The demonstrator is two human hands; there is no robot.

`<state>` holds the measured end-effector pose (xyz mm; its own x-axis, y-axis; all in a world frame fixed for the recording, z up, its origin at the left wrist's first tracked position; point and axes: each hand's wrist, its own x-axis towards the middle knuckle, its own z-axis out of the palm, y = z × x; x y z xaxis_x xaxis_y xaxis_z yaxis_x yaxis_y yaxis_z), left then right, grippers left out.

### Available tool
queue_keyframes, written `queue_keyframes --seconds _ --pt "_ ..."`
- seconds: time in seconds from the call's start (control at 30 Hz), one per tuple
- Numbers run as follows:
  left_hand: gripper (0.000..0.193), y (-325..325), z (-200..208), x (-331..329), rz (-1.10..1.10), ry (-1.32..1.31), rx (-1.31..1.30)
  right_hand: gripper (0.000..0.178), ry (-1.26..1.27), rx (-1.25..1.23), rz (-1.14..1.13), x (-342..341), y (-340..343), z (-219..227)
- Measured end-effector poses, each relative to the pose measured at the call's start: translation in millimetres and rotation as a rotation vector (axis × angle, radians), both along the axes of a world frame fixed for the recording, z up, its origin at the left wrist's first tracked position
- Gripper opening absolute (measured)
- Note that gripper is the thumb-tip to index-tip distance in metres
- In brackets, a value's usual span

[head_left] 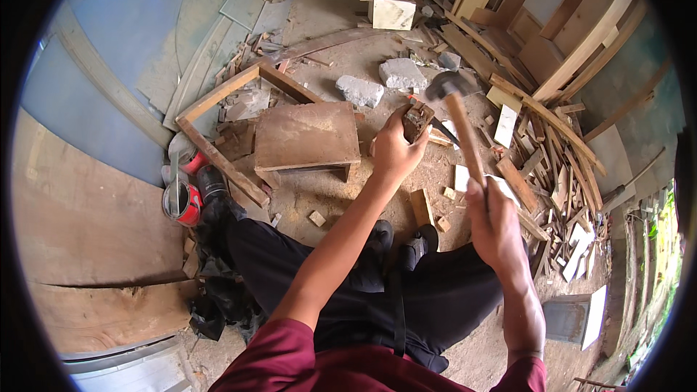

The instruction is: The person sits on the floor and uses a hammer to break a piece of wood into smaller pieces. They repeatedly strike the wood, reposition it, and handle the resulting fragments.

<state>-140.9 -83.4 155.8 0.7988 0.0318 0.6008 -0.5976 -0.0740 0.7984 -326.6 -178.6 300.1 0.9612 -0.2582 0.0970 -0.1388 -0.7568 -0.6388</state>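
Off the low bench (307, 134), right edge: wooden block (418, 122), held above the floor (343, 208).
Left hand (397, 147): wrapped round the block, presumably to steady it.
Right hand (496, 223): gripping the hammer (465, 134) near its handle's end, apparently for leverage.

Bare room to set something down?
Low wooden bench, left of the left hand: bare top. Dusty floor between bench and black trousers: mostly bare, one small block. Crowded: scrap-wood pile at right; red cans, wooden frame at left.

There are two hands (398, 149) (496, 223), one hammer (465, 131), two red cans (190, 212) (192, 162) and two dark shoes (415, 250) (375, 245).
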Motion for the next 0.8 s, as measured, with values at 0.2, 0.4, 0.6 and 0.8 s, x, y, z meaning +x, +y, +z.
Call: queue_keyframes --seconds 0.2,0.4,0.6,0.8 --pt "0.044 -1.5 0.2 -4.0 -0.002 -0.010 -0.024 0.033 -0.178 0.153 0.030 -8.6 -0.3 -4.0" --pt "0.046 -8.1 0.0 -3.9 -0.018 -0.027 -0.015 0.034 -0.072 0.064 -0.019 -7.7 -9.7 -22.3" --pt "0.044 -13.7 -2.1 -9.7 -0.037 -0.038 -0.032 0.039 -0.539 0.200 0.201 -6.3 -8.6 -33.3" --pt "0.045 -17.5 -0.3 -6.5 -0.021 -0.026 0.001 0.038 -0.157 0.211 -0.017 -21.9 -15.1 -42.5"
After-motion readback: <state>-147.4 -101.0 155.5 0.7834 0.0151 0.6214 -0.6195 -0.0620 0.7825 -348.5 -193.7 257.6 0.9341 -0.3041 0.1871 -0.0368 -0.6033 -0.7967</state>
